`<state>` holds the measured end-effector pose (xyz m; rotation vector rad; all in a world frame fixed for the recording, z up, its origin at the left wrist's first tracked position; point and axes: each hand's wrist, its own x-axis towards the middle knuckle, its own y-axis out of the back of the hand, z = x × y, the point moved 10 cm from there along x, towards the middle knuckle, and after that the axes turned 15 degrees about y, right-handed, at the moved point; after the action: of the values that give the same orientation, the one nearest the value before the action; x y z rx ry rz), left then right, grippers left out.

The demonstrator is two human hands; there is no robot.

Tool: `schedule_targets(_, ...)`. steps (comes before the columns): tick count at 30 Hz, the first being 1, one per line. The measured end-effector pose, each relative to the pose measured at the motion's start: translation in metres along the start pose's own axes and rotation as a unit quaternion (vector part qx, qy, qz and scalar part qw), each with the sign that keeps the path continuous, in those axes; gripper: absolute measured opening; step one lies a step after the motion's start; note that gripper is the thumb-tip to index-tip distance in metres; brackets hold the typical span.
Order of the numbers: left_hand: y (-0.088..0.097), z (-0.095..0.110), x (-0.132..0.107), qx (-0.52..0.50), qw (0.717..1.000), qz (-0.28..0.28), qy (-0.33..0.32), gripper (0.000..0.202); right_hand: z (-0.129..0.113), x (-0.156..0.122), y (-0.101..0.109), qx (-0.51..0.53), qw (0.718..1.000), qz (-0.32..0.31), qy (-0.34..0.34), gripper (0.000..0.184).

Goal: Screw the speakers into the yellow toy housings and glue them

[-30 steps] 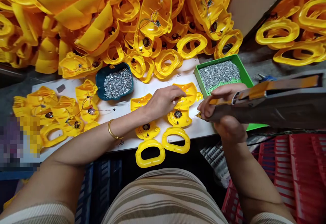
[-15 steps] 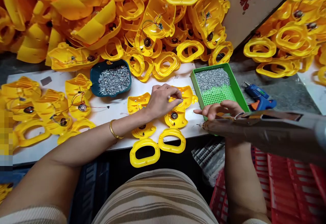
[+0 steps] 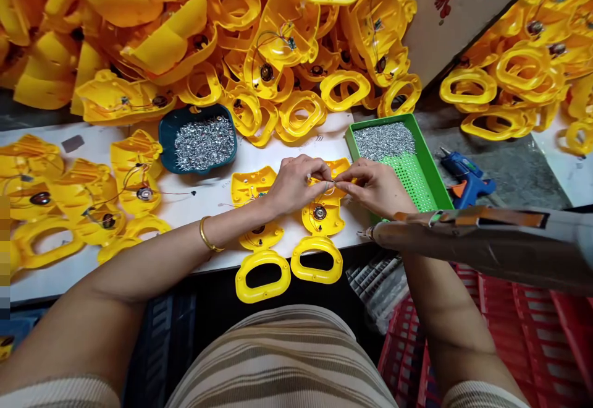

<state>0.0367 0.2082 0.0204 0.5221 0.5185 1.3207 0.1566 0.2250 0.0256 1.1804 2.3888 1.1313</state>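
Over a yellow plastic shell [image 3: 336,222] with a round speaker [image 3: 319,212], both hands meet fingertip to fingertip. My left hand [image 3: 296,184] is closed in a pinch on a thin wire [image 3: 330,190]. My right hand [image 3: 377,187] pinches at the same spot from the other side; fingers partly hide the wire. A second yellow shell [image 3: 250,179] lies under my left wrist. Two yellow oval handle pieces [image 3: 263,297] [image 3: 316,277] sit at the table's front edge. Just below my right hand, a power screwdriver [image 3: 445,238] points left, held by neither hand.
A dark teal bowl [image 3: 169,159] and a green tray [image 3: 438,179] contain small metal screws. A blue glue gun [image 3: 466,173] lies right of the tray. Yellow parts [image 3: 157,31] are heaped behind, and more shells [image 3: 139,173] lie left. Red crates [image 3: 504,334] stand below right.
My right hand has moved left and forward from beside the screwdriver to meet my left hand, its fingers now pinched. The left hand stays almost in place.
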Motion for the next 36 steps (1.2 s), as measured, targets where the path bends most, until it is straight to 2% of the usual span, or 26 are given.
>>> schedule_targets(5,-0.001,0.013,-0.008,0.054,0.995,-0.041,-0.076,0.02,0.002,0.0,0.001,-0.04,0.997,-0.043,-0.043,0.015)
schedule_targets(7,0.004,0.017,-0.011,0.057,0.994,-0.019,-0.086,0.021,0.002,0.001,-0.001,-0.044,0.995,-0.062,-0.057,0.014)
schedule_targets(9,0.008,0.022,-0.015,0.079,0.992,0.028,-0.096,0.021,0.004,0.001,-0.004,-0.042,0.993,-0.082,-0.076,0.014)
schedule_targets(11,0.005,0.03,-0.02,0.125,0.983,0.067,-0.118,0.027,0.005,0.001,-0.005,-0.043,0.991,-0.095,-0.083,0.016)
schedule_targets(15,-0.013,0.035,-0.02,0.174,0.972,0.076,-0.138,0.022,0.008,0.002,-0.005,-0.017,0.991,-0.103,-0.08,0.017)
schedule_targets(18,-0.015,0.032,-0.016,0.165,0.973,0.079,-0.142,0.019,0.01,0.001,-0.008,0.02,0.99,-0.109,-0.083,0.019)
schedule_targets(23,-0.01,0.028,-0.013,0.151,0.969,0.095,-0.172,0.016,0.011,0.002,-0.007,0.057,0.994,-0.074,-0.051,0.027)
schedule_targets(26,-0.013,0.027,-0.011,0.144,0.969,0.069,-0.19,0.018,0.014,0.0,-0.006,0.089,0.994,-0.049,-0.047,0.033)
schedule_targets(32,-0.015,0.026,-0.011,0.15,0.967,0.037,-0.202,0.021,0.011,0.002,-0.007,0.115,0.992,-0.036,-0.047,0.024)
schedule_targets(36,-0.011,0.029,-0.014,0.164,0.964,0.056,-0.204,0.022,0.014,0.001,-0.007,0.134,0.989,-0.01,-0.059,0.027)
